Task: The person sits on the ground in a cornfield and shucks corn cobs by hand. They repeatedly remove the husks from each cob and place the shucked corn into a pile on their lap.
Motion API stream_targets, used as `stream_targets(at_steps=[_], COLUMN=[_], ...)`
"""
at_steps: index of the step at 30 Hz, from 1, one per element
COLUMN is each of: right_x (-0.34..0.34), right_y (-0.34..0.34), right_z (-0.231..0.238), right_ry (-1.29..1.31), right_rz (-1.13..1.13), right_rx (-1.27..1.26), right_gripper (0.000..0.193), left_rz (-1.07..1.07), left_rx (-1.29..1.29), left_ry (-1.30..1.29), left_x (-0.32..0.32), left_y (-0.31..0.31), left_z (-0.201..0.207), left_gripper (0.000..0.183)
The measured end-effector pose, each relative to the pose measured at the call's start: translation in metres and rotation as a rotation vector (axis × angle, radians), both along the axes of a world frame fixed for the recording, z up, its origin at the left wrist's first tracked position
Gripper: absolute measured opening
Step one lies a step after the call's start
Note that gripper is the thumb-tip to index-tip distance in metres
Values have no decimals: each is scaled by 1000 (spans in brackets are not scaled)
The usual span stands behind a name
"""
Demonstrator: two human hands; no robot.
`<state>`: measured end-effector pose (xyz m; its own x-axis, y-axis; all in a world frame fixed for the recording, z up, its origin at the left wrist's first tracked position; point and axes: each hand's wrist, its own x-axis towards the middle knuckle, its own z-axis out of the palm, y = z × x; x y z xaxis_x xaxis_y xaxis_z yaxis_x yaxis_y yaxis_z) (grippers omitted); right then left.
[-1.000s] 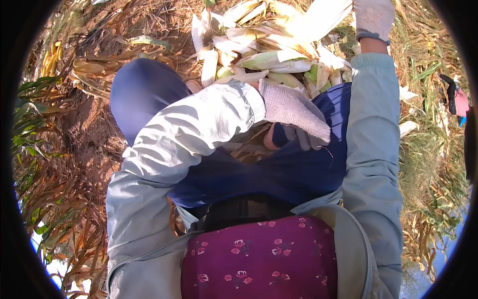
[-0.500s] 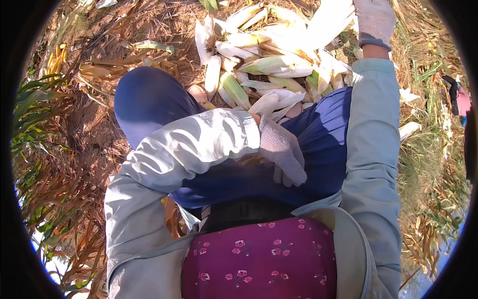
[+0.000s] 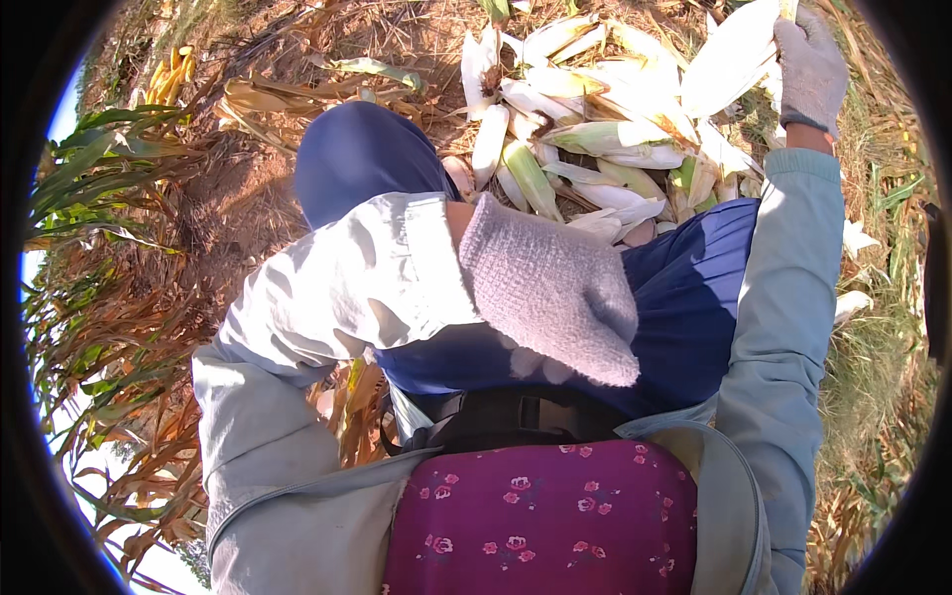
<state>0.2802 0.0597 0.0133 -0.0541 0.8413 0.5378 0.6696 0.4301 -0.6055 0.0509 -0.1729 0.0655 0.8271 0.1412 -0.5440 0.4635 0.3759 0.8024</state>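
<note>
My right hand [image 3: 811, 71], in a pale knitted glove, reaches forward at the far right. Its fingers are closed round one end of a large ear of corn [image 3: 732, 58] in pale husk, bright in the sun. Nearer, over my lap, hangs my left hand [image 3: 545, 268], gloved alike, its back turned up. One finger stretches out to the right and a few fingertips show underneath, apart from it; nothing is seen in this hand. Just ahead of my knees lies a heap of corn ears [image 3: 615, 139], some white, some greenish. One green-husked ear [image 3: 533, 178] lies at its near side.
My bent knee [image 3: 367, 159] in blue trousers borders the heap on the left. Bare yellow cobs [image 3: 171, 74] lie at the far left. Green and dry corn stalks [image 3: 109, 188] stand along the left; dry grass [image 3: 873, 397] covers the right. A black waist strap [image 3: 516, 412] crosses my middle.
My left hand has risen closer to the view. The whole scene has shifted somewhat to the right as my head turned. My right hand remains at the end of the large ear.
</note>
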Motion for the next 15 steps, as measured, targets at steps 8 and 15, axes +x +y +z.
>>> stream_targets(at_steps=[8,15], right_x=[-6,-11], right_y=[0,-8], right_z=[-4,6], right_ry=[-6,-24], right_rz=[18,-22], right_rx=[-29,-22], right_gripper=[32,32], left_rz=[192,-102], left_rx=[1895,-225], left_ry=[703,50], left_x=[1,11], left_y=[30,-14], left_z=[-31,-42], left_gripper=[48,33])
